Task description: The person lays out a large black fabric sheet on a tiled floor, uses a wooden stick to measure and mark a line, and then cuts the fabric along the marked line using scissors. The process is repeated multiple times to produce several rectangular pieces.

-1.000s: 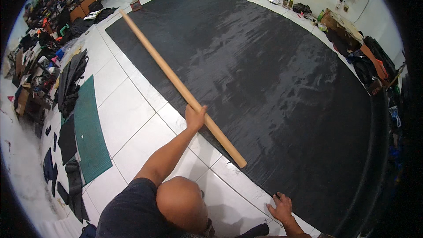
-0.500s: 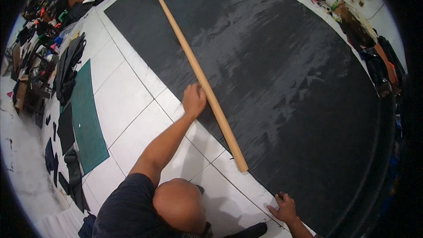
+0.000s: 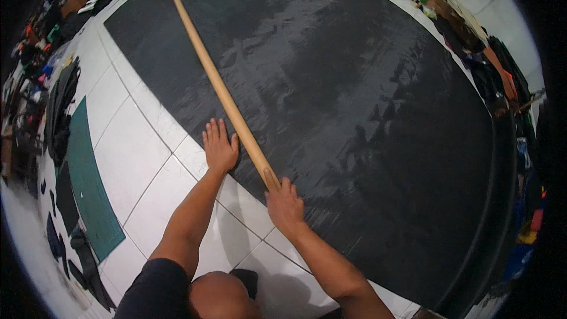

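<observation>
A long tan cardboard tube (image 3: 220, 85) lies slantwise on a wide sheet of black, slightly shiny material (image 3: 354, 159). My left hand (image 3: 221, 147) rests flat at the sheet's left edge, its fingers spread, just left of the tube and holding nothing. At the tube's near end is my right hand (image 3: 286, 208), its thumb along the top and its fingers at the end. That hand covers the tube's near tip.
White floor tiles (image 3: 136, 159) border the sheet on the left. A green mat (image 3: 91, 183) and dark fabric pieces (image 3: 62, 103) lie farther left. Bags and clutter (image 3: 466, 29) line the right wall. My bent knee (image 3: 221, 295) is at the lower edge.
My right hand has moved up and left from the sheet's near edge onto the tube's near end. My left hand has come off the tube's side and flattened. The view has shifted.
</observation>
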{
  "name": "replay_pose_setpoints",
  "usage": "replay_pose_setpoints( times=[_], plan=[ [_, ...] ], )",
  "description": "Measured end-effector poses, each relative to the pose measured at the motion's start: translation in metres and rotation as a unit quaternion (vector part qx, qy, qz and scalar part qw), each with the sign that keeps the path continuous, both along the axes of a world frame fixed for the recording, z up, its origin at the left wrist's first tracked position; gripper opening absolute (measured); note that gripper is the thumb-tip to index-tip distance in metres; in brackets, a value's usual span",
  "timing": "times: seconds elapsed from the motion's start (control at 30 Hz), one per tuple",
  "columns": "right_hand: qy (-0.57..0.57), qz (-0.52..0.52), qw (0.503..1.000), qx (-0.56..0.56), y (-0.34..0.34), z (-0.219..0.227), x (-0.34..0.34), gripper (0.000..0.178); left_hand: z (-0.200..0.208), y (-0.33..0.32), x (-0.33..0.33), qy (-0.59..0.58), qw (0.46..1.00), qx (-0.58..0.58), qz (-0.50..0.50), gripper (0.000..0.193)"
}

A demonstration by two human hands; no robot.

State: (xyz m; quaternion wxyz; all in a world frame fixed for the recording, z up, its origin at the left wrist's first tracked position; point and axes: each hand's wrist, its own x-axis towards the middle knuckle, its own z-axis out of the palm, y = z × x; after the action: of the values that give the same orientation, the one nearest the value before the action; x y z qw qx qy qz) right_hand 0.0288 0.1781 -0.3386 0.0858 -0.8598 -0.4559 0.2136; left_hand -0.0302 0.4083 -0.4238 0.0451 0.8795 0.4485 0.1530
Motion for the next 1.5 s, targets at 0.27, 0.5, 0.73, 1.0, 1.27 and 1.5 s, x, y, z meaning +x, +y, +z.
replay_pose_setpoints(
  times=[0.27, 0.5, 0.73, 1.0, 1.27, 1.5],
  plan=[
    [-0.197, -0.086, 0.974, 0.075, 0.057, -0.030, 0.122, 0.056, 0.006, -0.003, -0.001, -0.010, 1.000, 0.000, -0.016, 0.063],
    [-0.091, -0.242, 0.966, 0.016, 0.044, -0.022, 0.200, 0.055, 0.006, 0.000, -0.003, -0.013, 1.000, 0.006, -0.019, 0.064],
    [-0.033, -0.424, 0.904, -0.034, -0.076, -0.024, 0.244, 0.056, -0.003, 0.005, -0.008, -0.011, 0.999, -0.017, -0.027, 0.068],
    [-0.073, -0.557, 0.827, -0.009, -0.319, -0.023, 0.174, 0.055, 0.020, -0.018, -0.020, 0.002, 0.996, -0.063, -0.065, 0.067],
    [-0.106, -0.633, 0.765, 0.058, -0.447, -0.041, 0.125, 0.054, 0.000, -0.027, -0.033, 0.018, 0.998, -0.031, -0.053, 0.072],
    [-0.035, -0.618, 0.780, 0.088, -0.325, -0.024, 0.115, 0.055, 0.005, -0.026, -0.034, -0.016, 0.998, -0.028, -0.055, 0.075]
  ],
)
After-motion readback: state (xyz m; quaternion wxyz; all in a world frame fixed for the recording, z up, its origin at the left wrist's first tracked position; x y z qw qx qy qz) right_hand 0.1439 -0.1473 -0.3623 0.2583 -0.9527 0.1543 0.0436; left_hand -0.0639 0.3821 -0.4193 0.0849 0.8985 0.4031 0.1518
